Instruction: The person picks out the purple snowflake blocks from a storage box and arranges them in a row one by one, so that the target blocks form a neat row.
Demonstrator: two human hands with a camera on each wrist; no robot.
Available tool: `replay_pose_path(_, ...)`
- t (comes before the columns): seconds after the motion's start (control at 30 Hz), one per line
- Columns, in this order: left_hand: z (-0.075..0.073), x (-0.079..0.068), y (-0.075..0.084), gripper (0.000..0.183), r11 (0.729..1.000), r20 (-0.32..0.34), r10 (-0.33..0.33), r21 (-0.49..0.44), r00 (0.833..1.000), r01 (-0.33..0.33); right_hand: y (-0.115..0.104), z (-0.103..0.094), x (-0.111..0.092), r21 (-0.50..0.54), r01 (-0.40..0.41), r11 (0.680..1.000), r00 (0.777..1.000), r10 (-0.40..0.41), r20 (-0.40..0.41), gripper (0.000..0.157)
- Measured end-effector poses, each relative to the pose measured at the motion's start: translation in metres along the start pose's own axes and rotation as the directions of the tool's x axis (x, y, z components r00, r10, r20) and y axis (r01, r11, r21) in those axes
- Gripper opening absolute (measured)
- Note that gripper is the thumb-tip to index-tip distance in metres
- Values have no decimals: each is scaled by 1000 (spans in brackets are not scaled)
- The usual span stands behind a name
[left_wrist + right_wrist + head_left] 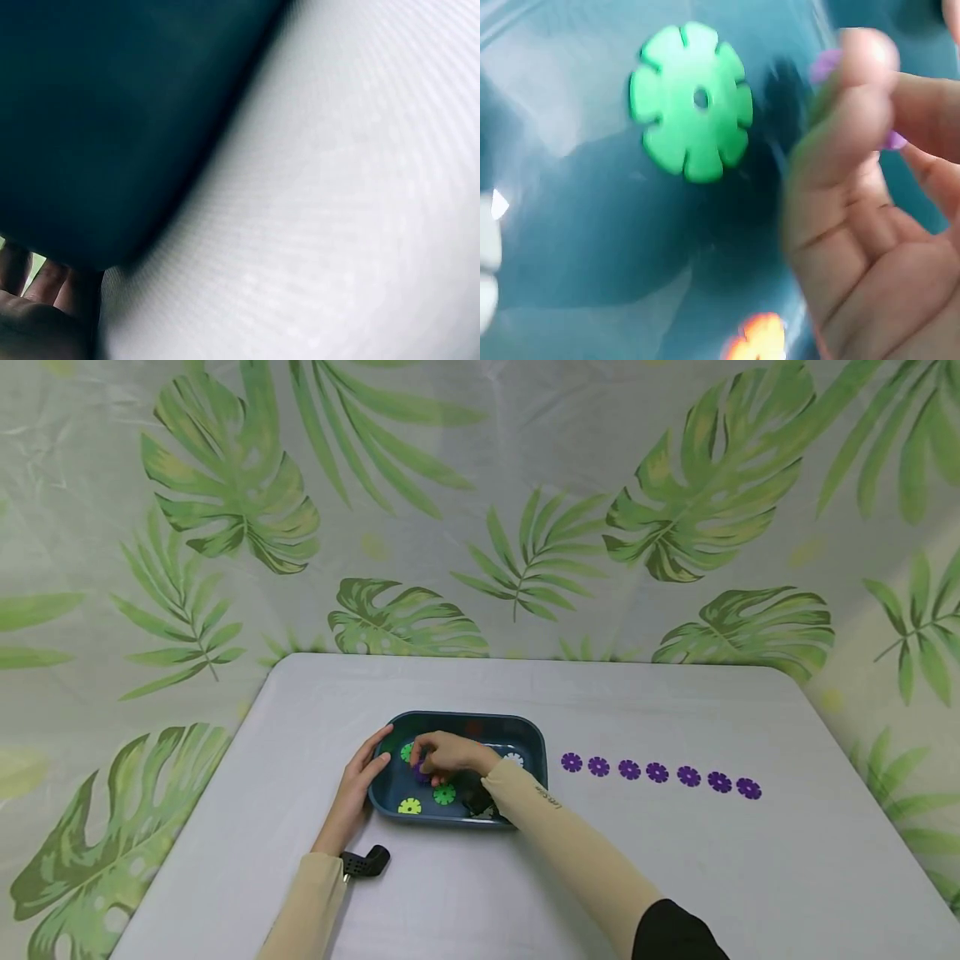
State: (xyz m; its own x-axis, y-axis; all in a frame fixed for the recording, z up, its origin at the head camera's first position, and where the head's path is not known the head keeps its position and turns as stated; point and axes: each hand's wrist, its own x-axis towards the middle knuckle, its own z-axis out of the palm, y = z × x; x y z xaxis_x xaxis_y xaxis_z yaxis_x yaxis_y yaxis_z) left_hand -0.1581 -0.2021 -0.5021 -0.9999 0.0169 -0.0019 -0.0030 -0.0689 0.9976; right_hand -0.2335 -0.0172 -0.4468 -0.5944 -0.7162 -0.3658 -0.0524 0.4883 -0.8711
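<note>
My right hand (450,755) reaches into the dark blue tray (543,768) and pinches a purple flower-shaped disc (825,66) between thumb and fingers; most of the disc is hidden. Beside this hand, a green notched disc (667,105) with a centre hole lies on the tray floor. My left hand (352,797) holds the tray's left end, thumb over the rim and fingers along the outside. In the left wrist view, only parts of its fingers (46,283) show past the tray's dark wall.
Other discs lie in the tray, among them a yellow one (409,807), a white one (513,759) and a dark red one (474,727). Right of the tray, several purple discs (657,772) form a slanting row on the white tabletop (637,877). A leaf-patterned sheet (525,468) hangs behind.
</note>
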Motion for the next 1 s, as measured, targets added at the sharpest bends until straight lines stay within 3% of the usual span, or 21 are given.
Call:
replay_pose_path(0.23, 2, 0, 1, 45, 1000, -10, -2, 8, 1000, 2, 6, -25, -18, 56, 94, 994, 995, -91, -50, 13)
replay_pose_path(0.43, 1, -1, -1, 45, 1000, -4, 6, 0, 1000, -6, 14, -57, -49, 152, 160, 975, 986, -151, -73, 18)
replay_pose_path(0.73, 1, -2, 0, 45, 1000, -3, 6, 7, 1000, -6, 48, -107, -111, 188, 130, 974, 974, -90, -209, 19)
replay_pose_path(1.0, 1, -2, 1, 45, 1000, -6, 1, 10, 1000, -1, 101, -142, -178, 189, 84, 978, 944, -17, -328, 28)
